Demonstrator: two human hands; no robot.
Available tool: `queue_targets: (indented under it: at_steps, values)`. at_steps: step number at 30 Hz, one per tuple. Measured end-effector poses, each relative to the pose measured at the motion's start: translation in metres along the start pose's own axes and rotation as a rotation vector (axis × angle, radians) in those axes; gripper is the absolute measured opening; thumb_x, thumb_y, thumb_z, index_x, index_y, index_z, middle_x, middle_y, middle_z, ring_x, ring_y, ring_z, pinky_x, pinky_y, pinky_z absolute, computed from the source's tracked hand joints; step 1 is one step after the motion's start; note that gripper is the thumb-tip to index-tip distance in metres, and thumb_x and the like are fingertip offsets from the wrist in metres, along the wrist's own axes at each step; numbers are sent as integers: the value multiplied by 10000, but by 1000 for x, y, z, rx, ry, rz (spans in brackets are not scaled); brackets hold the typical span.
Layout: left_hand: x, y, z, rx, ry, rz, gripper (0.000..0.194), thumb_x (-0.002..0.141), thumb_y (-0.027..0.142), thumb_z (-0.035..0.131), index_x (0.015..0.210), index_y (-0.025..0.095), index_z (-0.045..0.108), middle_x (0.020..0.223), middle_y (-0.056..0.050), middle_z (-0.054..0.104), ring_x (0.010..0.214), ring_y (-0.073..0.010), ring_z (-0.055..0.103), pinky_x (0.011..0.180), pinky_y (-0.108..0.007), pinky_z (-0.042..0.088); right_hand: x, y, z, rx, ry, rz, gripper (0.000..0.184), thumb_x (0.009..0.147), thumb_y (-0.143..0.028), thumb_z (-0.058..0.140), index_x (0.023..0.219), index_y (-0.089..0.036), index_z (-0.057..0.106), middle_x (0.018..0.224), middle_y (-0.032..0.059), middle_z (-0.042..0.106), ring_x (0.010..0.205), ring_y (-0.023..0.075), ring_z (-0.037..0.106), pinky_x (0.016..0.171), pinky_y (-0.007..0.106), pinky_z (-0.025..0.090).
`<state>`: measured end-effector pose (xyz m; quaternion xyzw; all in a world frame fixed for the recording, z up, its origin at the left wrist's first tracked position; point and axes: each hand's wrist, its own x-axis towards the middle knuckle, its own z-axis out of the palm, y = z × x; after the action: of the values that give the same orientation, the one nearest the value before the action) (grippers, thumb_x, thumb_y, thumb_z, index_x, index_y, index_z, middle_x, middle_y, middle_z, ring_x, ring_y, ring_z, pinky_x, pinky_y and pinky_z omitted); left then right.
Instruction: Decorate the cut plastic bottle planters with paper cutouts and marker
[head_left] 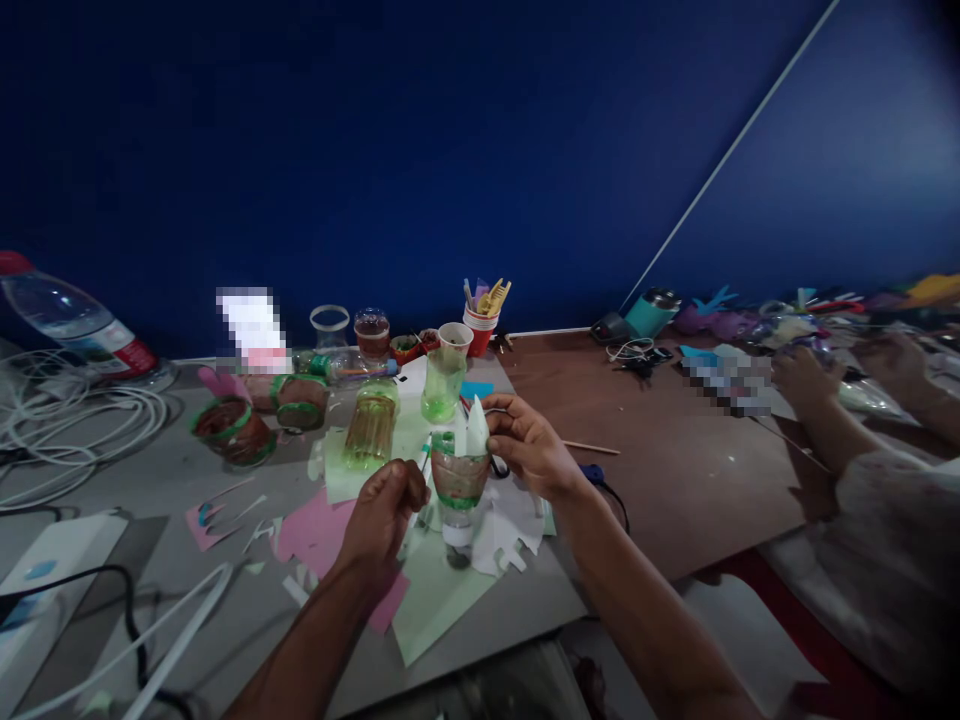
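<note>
Several paper scraps (311, 528) lie around the painted cup (459, 478) between both hands (531, 448).

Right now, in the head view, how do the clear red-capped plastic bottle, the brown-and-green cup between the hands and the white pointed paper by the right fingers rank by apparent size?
Largest to smallest:
1. Clear red-capped plastic bottle
2. Brown-and-green cup
3. White pointed paper (visible part)

We identify a shared craft workspace: we observe cut pink paper (315, 525), plastic tools (496, 297) in a red cup (481, 338), and a brown-and-green cup (459, 477) at one worktable (675, 450), with another person (885, 530) alongside.
</note>
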<state>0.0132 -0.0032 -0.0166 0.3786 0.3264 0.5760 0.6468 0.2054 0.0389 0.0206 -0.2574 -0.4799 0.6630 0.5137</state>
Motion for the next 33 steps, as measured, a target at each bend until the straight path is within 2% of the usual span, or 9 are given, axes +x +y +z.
queue_targets:
  at_steps: [4, 6, 10, 15, 20, 22, 26, 30, 33]
  values:
    - [1, -1, 0, -47, 63, -39, 469, 801, 553, 539, 552, 157, 552, 545, 13, 481, 522, -97, 428, 543, -247, 365, 2, 4, -4, 21, -10, -2, 430, 658, -212, 771, 1032, -211, 560, 713, -39, 624, 585, 95, 594, 542, 206, 498]
    - [3, -2, -1, -66, 131, -94, 300, 711, 451, 695, 750, 163, 620, 666, 23, 547, 531, -72, 453, 540, -224, 387, 3, 5, -6, 38, -21, -6, 436, 657, -212, 771, 1037, -210, 557, 704, -42, 626, 573, 96, 596, 535, 208, 497]
    - [5, -1, -3, -74, 210, -136, 370, 558, 201, 819, 848, 184, 591, 710, 48, 570, 574, -58, 513, 560, -185, 422, 5, 5, -8, 53, -6, -5, 446, 644, -205, 779, 1031, -205, 557, 693, -48, 625, 565, 93, 594, 529, 202, 489]
    - [6, -2, -4, -14, 260, -149, 319, 607, 278, 790, 813, 177, 569, 536, 65, 535, 490, -58, 485, 485, -157, 373, 6, 6, -9, 53, -1, 15, 455, 639, -204, 778, 1032, -202, 548, 682, -52, 610, 564, 88, 582, 529, 196, 475]
    - [4, -8, -7, 185, 223, -114, 250, 786, 410, 623, 905, 191, 599, 436, 76, 491, 361, -53, 342, 412, -172, 295, 6, 12, -11, 43, 3, 37, 489, 635, -221, 778, 1056, -210, 530, 680, -58, 587, 563, 89, 570, 519, 199, 472]
    - [4, -10, -9, 278, 211, -27, 278, 825, 447, 560, 883, 185, 635, 507, 36, 544, 441, -85, 444, 478, -206, 376, 6, 13, -12, 32, 1, 43, 489, 646, -230, 769, 1067, -215, 521, 693, -53, 587, 566, 91, 569, 517, 201, 469]
    - [1, -9, -8, 429, 200, 154, 297, 803, 442, 589, 701, 174, 667, 890, -71, 651, 893, -189, 587, 790, -292, 459, 5, 12, -11, -3, 18, 61, 492, 653, -226, 757, 1083, -208, 519, 701, -48, 580, 568, 81, 552, 496, 180, 434]
    - [-1, -7, -6, 356, 259, 150, 306, 770, 417, 639, 1000, 216, 624, 882, -46, 662, 886, -192, 606, 836, -334, 463, 3, 11, -10, -13, 12, 71, 503, 649, -219, 750, 1091, -207, 511, 695, -49, 585, 577, 80, 546, 506, 179, 427]
    - [0, -8, -6, 326, 211, 181, 454, 702, 399, 710, 1100, 219, 584, 1134, -90, 617, 1084, -228, 558, 961, -364, 409, 2, 13, -9, -19, 4, 66, 511, 656, -215, 737, 1107, -216, 498, 696, -57, 571, 575, 84, 549, 522, 196, 447]
